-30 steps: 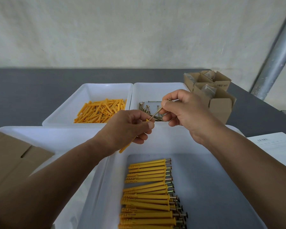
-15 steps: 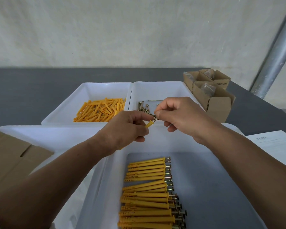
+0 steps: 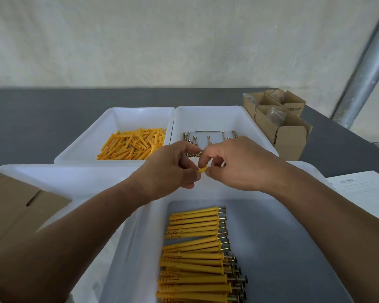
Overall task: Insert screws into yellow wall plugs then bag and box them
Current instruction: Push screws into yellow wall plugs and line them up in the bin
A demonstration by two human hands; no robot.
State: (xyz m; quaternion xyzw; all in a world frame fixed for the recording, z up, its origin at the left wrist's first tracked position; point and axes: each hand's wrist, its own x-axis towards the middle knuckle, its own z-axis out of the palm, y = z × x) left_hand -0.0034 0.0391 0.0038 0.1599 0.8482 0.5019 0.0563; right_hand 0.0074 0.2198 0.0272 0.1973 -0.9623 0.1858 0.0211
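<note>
L hand (image 3: 171, 169) wrapped round the yellow plug (image 3: 202, 169), just its tip showing. R hand (image 3: 239, 165) pinches the screw at its mouth, screw itself hidden, above the near tray (image 3: 140, 248). Tip imo: push dead straight, leave the head proud like the finished row (image 3: 197, 248).

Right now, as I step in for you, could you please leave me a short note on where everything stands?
Left hand grips a yellow wall plug; right hand pinches its exposed end, and the screw is hidden under the fingers.
Loose plugs lie in the far left tray, loose screws in the far right tray.
Done: a row of plugs with screws lies in the near tray.
Left: finish this plug, work through the loose ones, then bag and box. Open cardboard boxes stand far right.
</note>
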